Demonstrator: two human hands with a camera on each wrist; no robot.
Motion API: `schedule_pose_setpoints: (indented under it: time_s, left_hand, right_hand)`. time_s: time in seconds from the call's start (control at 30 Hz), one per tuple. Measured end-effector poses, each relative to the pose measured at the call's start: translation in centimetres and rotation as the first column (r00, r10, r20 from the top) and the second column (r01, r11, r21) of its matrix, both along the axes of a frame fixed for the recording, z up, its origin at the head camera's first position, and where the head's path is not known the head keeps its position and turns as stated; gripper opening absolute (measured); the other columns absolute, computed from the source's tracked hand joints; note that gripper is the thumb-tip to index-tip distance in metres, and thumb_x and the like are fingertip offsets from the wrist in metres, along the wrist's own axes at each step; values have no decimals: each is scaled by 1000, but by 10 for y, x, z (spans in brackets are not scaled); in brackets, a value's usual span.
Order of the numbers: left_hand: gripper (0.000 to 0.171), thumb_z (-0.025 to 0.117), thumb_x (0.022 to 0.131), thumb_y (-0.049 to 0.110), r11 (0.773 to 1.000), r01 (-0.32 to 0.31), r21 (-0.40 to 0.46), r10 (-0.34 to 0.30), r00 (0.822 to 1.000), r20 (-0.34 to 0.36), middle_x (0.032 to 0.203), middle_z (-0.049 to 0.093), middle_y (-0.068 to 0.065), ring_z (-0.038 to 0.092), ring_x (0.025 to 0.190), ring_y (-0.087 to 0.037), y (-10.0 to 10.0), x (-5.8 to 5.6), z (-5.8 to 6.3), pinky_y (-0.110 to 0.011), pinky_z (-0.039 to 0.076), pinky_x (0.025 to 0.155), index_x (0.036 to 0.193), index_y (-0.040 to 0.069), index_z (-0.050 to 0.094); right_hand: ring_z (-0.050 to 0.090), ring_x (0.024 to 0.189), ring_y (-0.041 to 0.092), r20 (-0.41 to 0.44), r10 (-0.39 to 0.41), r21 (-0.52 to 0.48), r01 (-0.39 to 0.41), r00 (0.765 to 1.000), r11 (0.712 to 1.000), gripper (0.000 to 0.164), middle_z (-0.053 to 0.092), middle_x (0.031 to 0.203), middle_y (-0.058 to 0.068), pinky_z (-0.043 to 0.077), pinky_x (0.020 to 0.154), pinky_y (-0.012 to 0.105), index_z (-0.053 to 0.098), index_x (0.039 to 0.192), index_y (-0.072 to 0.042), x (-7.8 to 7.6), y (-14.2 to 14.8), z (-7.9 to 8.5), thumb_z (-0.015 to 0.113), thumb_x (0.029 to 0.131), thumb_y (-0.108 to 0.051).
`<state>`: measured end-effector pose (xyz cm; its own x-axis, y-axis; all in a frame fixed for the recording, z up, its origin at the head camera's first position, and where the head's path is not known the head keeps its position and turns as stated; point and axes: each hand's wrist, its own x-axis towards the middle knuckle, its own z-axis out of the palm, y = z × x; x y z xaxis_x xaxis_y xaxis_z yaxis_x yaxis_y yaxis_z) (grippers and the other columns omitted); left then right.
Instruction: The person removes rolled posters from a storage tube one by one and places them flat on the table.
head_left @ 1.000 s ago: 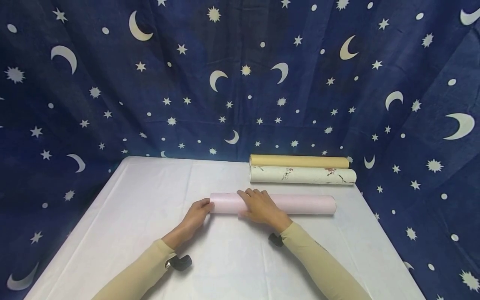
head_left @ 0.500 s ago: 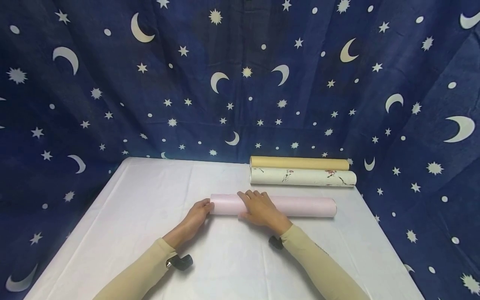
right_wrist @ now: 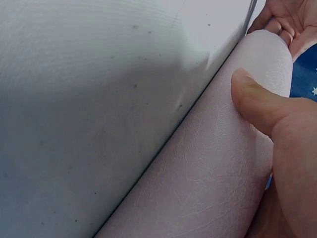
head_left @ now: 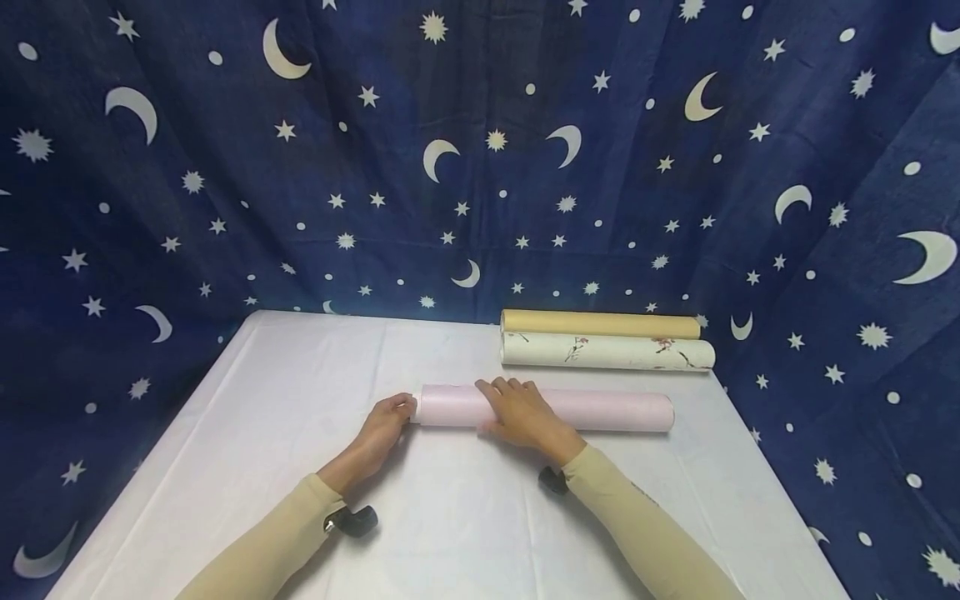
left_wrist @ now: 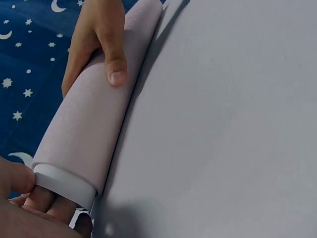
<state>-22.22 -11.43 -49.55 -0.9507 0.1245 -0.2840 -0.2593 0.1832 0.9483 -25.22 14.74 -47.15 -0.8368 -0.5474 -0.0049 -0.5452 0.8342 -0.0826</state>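
A pink roll with a finely creased surface (head_left: pixel 607 410) lies crosswise on the table in the head view. From its left end sticks a short white inner sleeve (left_wrist: pixel 64 186), narrower than the pink outer layer. My left hand (head_left: pixel 382 429) pinches the sleeve's rim, thumb outside and fingers tucked into the opening, as the left wrist view shows. Across the roll, left of its middle, my right hand (head_left: pixel 521 414) grips it, thumb on the near side (right_wrist: pixel 252 101) and the other fingers over the top. How far the white piece runs inside is hidden.
Behind the pink roll lie a cream roll with printed blossom branches (head_left: pixel 615 351) and a yellow roll (head_left: pixel 600 323), side by side. A white cloth covers the table (head_left: pixel 315 367). A dark blue curtain with moons and stars (head_left: pixel 375 167) hangs at the back and sides.
My left hand has shifted slightly left, and the white sleeve now shows beyond the pink roll's left end. My right hand and the pink roll stay in place.
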Motion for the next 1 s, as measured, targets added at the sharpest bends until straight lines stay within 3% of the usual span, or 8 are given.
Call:
schedule_pose_setpoints:
  time_s: [0.47,1.0]
  left_hand:
    - [40,36,105,24,999,-48,-22,48,999,-12,138,49,-19,42,130,-33,-20,2,1,-58,30,114,130,-2,52]
    - [45,34,105,26,999,-48,2,48,999,-10,148,41,-21,29,144,-40,-33,1,-1,-58,19,120,138,-4,44]
  right_hand:
    - [55,121,31,-35,18,11,-18,999,1000,77,59,130,9,43,98,52,39,149,-15,-1,1,-2,64,88,-55]
    - [57,117,34,-27,-13,-18,13,1000,1000,77,59,131,12,43,97,53,40,149,-17,1,0,1,69,87,-51]
